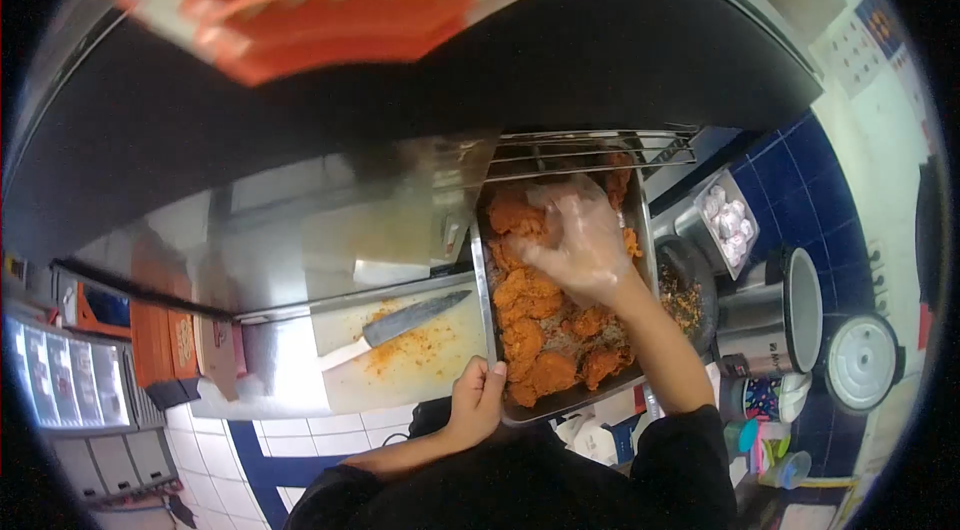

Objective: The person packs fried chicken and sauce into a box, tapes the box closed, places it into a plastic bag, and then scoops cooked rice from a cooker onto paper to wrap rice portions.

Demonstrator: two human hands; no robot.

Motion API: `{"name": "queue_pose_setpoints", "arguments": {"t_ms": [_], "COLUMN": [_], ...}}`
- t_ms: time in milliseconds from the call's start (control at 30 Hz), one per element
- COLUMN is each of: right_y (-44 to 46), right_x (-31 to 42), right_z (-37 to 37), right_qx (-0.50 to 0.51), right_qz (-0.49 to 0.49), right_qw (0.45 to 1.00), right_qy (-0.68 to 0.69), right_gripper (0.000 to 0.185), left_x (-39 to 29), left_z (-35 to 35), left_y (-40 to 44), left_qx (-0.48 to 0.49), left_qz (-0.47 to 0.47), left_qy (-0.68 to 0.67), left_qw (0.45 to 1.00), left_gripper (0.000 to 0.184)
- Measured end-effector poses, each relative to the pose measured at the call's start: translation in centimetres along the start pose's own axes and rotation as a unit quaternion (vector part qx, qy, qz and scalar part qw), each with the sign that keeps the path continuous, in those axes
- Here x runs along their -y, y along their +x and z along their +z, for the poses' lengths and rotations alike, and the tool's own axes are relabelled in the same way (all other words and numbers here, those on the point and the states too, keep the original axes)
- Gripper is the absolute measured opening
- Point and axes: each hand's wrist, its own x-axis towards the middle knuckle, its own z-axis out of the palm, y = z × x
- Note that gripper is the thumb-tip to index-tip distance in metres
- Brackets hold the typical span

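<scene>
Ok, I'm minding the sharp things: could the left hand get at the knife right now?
Probably, though the left hand would likely have to let go of the tray first. The knife lies uncovered on the board nearby.

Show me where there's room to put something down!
Bare steel counter shows between the cardboard box and the cutting board. The board is crumby around the knife. The metal tray is crowded with fried chicken and the gloved right hand.

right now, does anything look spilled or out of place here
Yes: orange crumbs lie scattered around the knife on the cutting board, outside the tray the left hand grips, so they look spilled.
</scene>
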Motion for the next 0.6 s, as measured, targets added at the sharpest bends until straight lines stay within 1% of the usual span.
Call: {"name": "queue_pose_setpoints", "arguments": {"t_ms": [67, 100, 133, 167, 200, 233, 267, 300, 333, 367, 400, 467, 500, 533, 567, 600], "right_y": [-3.0, -4.6, -5.9, -7.2, -8.9, -11.7, -14.2, -17.1, -20.1, -23.2, -25.5, -33.3, -37.0, -40.6, -44.1, -47.6], "right_x": [-1.1, -1.4, -1.7, -1.9, -2.5, -3.1, -4.0, -4.7, -5.3, -6.8, -6.5, -8.4, -9.1, -9.6, -10.2, -11.0], "right_z": [-0.2, -0.4, -0.5, -0.4, -0.7, -2.5, -3.0, -2.9, -2.7, -1.3, -2.1, 1.7, 2.7, 3.6, 4.2, 4.6], "right_qx": [-0.07, -0.154, -0.168, -0.238, -0.312, -0.276, -0.316, -0.325, -0.336, -0.352, -0.405, -0.499, -0.526, -0.557, -0.565, -0.599], "right_qz": [0.034, 0.026, 0.049, 0.033, 0.009, 0.063, 0.092, 0.122, 0.133, 0.107, 0.116, 0.206, 0.217, 0.334, 0.443, 0.462], "right_qw": [0.996, 0.983, 0.981, 0.934, 0.847, 0.82, 0.813, 0.704, 0.569, 0.489, 0.468, 0.41, 0.392, 0.419, 0.437, 0.412], "right_qy": [0.035, 0.092, 0.082, 0.265, 0.431, 0.498, 0.481, 0.62, 0.739, 0.791, 0.777, 0.735, 0.723, 0.635, 0.541, 0.508], "right_gripper": [0.071, 0.074, 0.074, 0.079, 0.085, 0.09, 0.09, 0.09, 0.091, 0.088, 0.083, 0.069, 0.069, 0.062, 0.056, 0.047], "left_x": [-0.2, -0.7, -1.5, -1.8, -1.4, -0.7, -0.4, -1.9, -3.6, -3.5, -3.5, -3.4, -3.2, -4.2, -5.0, -5.2], "left_z": [-0.2, -0.2, 0.0, 0.2, 0.1, -0.1, 0.2, 1.5, 3.0, 2.3, 3.6, 2.9, 3.8, 4.9, 6.1, 7.3], "left_y": [0.2, 0.2, 0.2, 0.4, 0.6, 0.8, 1.2, 1.4, 1.5, 1.8, 2.2, 1.9, 1.7, 1.4, 0.7, 0.2], "left_qx": [-0.015, 0.007, -0.01, -0.02, 0.024, -0.003, -0.026, -0.055, -0.081, -0.066, -0.096, -0.045, -0.114, -0.111, -0.102, -0.097], "left_qz": [0.01, 0.011, 0.017, 0.023, 0.022, 0.019, 0.012, 0.014, 0.013, 0.008, 0.009, 0.024, 0.064, 0.034, 0.025, 0.019], "left_qy": [0.006, 0.008, 0.015, 0.021, 0.026, 0.004, -0.014, -0.014, -0.01, 0.06, -0.04, -0.02, 0.057, 0.006, -0.015, -0.039], "left_qw": [1.0, 1.0, 1.0, 0.999, 0.999, 1.0, 0.999, 0.998, 0.997, 0.996, 0.995, 0.998, 0.99, 0.993, 0.994, 0.994], "left_gripper": [0.027, 0.027, 0.026, 0.025, 0.025, 0.023, 0.021, 0.021, 0.02, 0.018, 0.022, 0.031, 0.031, 0.034, 0.037, 0.04]}}
